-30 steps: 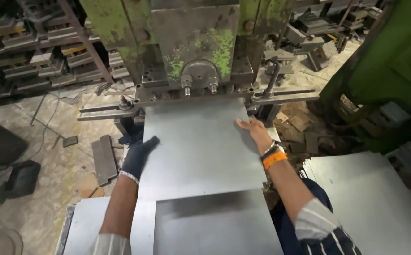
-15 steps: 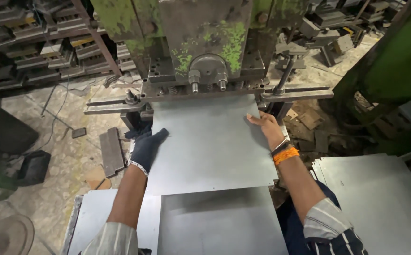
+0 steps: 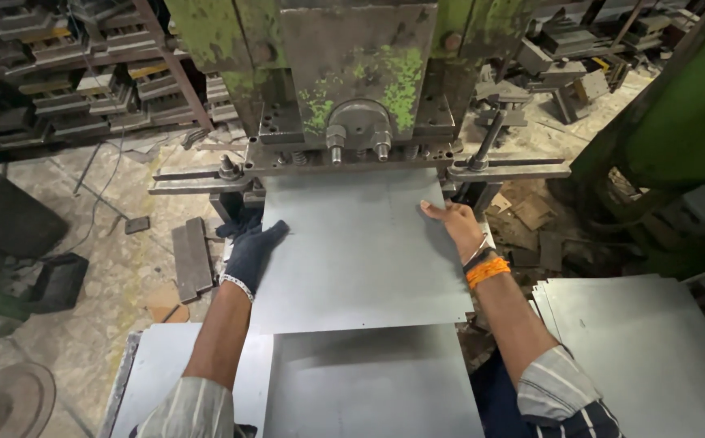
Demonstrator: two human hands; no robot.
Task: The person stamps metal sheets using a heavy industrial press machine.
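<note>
A flat grey metal sheet [image 3: 356,251] lies with its far edge under the green press [image 3: 344,81]. My left hand [image 3: 251,247], in a dark glove, rests flat on the sheet's left edge. On the right edge lies my bare right hand [image 3: 454,227], fingers spread, with an orange band on the wrist. Both hands press on the sheet without gripping it. A second sheet [image 3: 368,381] lies below, closer to me.
A stack of grey sheets [image 3: 644,349] sits at the right. Racks of metal dies [image 3: 60,81] line the back left. Metal blocks [image 3: 192,258] and scraps litter the floor at left. A green machine frame [image 3: 677,122] stands at right.
The view has shifted, so the press and sheet sit lower in the frame. Both hands stay on the sheet's edges.
</note>
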